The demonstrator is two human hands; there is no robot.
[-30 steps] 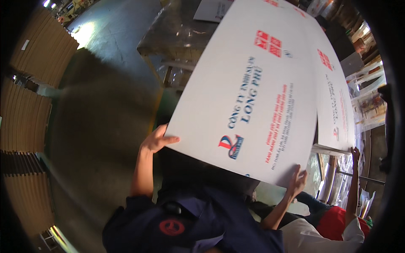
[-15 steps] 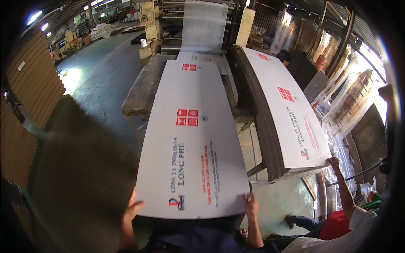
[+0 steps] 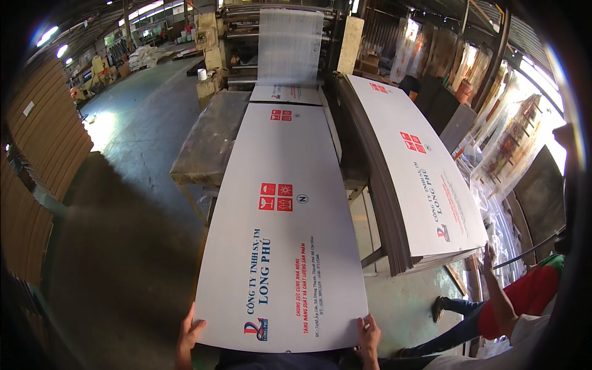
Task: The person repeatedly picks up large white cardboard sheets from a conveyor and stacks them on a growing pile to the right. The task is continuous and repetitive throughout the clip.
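Note:
A long white printed board (image 3: 283,246) with red symbols and blue and red lettering lies lengthwise in front of me. Its near end is at my body, and its far end rests on a worn metal table (image 3: 213,132). My left hand (image 3: 190,328) grips the near left corner, thumb on top. At the near right corner, my right hand (image 3: 369,336) holds the edge the same way. Beyond the far end, another printed board (image 3: 290,94) lies under clear film (image 3: 290,49) that hangs from the rollers of a machine.
To the right stands a tall stack of similar boards (image 3: 425,185). A co-worker's hand (image 3: 489,258) is at the stack's near right corner, and another person in red (image 3: 524,290) is close by. Brown stacked sheets (image 3: 43,123) rise at the far left.
The board has come toward me with both hands, and its far end no longer overlaps the board behind. On the right, the co-worker's hand has shifted slightly and the person in red shows more.

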